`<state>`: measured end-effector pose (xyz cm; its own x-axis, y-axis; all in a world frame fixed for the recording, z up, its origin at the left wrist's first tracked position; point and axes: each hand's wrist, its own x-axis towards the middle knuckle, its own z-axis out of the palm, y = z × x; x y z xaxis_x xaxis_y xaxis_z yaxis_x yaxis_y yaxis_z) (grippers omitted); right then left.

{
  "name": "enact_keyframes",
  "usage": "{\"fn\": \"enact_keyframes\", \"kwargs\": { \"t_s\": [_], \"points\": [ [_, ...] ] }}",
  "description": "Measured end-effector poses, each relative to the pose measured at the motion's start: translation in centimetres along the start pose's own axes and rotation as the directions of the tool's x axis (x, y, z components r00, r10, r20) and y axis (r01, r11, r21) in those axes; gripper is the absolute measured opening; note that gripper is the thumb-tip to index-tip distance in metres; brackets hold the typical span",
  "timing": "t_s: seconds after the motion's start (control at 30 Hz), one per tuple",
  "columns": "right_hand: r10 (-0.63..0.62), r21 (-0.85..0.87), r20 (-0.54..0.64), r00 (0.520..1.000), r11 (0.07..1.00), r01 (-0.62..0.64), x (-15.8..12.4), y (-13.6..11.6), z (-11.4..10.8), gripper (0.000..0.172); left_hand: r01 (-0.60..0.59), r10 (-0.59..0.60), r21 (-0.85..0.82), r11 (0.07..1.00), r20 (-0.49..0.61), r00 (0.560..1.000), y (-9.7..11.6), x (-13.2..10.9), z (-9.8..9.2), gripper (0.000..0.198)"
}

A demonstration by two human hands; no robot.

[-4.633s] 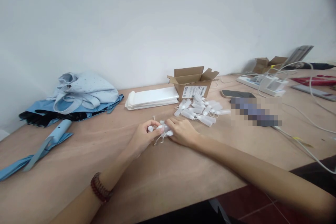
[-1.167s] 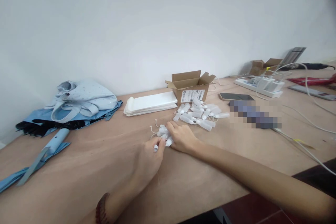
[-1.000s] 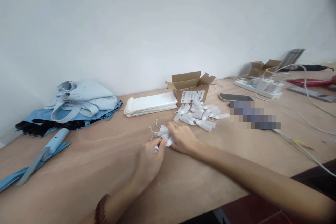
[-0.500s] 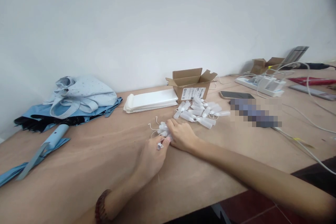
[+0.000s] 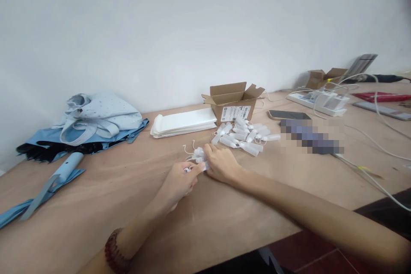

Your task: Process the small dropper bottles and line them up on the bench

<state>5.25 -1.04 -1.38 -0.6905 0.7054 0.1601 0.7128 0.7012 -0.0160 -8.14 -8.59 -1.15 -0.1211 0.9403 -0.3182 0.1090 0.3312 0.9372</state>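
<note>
My left hand (image 5: 180, 180) is closed on a small translucent plastic squeeze bottle, whose white cap end shows between thumb and fingers. My right hand (image 5: 223, 163) curls around a bunch of similar squeeze bottles (image 5: 199, 153), caps and thin white strings sticking out to the left. The two hands nearly meet, thumb tip of the left by the fingers of the right. Just beyond the right hand lies a loose pile of the same bottles (image 5: 252, 148). My right fingers hide most of the bunch.
Behind the pile stands an open cardboard box (image 5: 233, 98), beside a stack of white bags (image 5: 186, 120). To the left are a pale blue bag (image 5: 102, 113) and a folded umbrella (image 5: 69, 167). A phone (image 5: 289, 114), a power strip (image 5: 316, 105) and cables lie on the right.
My left hand has shifted slightly left and turned, its thumb now stretched toward the right hand. The right hand stays almost in place around the bunch.
</note>
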Motion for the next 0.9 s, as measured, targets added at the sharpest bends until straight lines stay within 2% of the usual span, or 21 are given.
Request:
{"fn": "enact_keyframes", "kwargs": {
  "t_s": [0.1, 0.27, 0.4, 0.6, 0.8, 0.9],
  "points": [
    [-0.003, -0.010, -0.016, 1.000, 1.000, 0.003, 0.0, 0.0, -0.1, 0.028, -0.038, 0.038, -0.020, 0.999, -0.002, 0.999, -0.3, 0.3, 0.1, 0.034],
    [-0.017, -0.001, -0.032, 0.999, 1.000, 0.017, 0.0, 0.0, 0.1, 0.029, 0.113, -0.088, -0.204, 0.972, 0.128, 0.988, 0.0, 0.3, -0.1, 0.030],
    [-0.037, 0.004, -0.066, 0.997, 0.999, 0.037, 0.0, 0.1, 0.1, 0.028, 0.171, -0.137, -0.154, 0.973, 0.208, 0.969, 0.2, 0.2, -0.7, 0.034],
    [-0.029, -0.019, -0.041, 0.999, 0.999, 0.028, -0.1, 0.0, 0.0, 0.026, 0.047, -0.041, -0.047, 0.998, 0.122, 0.992, 0.0, 0.5, -0.6, 0.039],
    [-0.041, -0.014, -0.060, 0.997, 0.999, 0.040, -0.1, -0.1, 0.1, 0.027, 0.146, -0.125, -0.085, 0.986, 0.214, 0.969, 0.8, -0.2, -0.9, 0.040],
    [-0.041, -0.026, -0.050, 0.998, 0.999, 0.040, -0.1, 0.0, 0.0, 0.029, 0.138, -0.117, -0.094, 0.986, 0.198, 0.973, 0.9, -0.3, -0.8, 0.041]
  ]
}}
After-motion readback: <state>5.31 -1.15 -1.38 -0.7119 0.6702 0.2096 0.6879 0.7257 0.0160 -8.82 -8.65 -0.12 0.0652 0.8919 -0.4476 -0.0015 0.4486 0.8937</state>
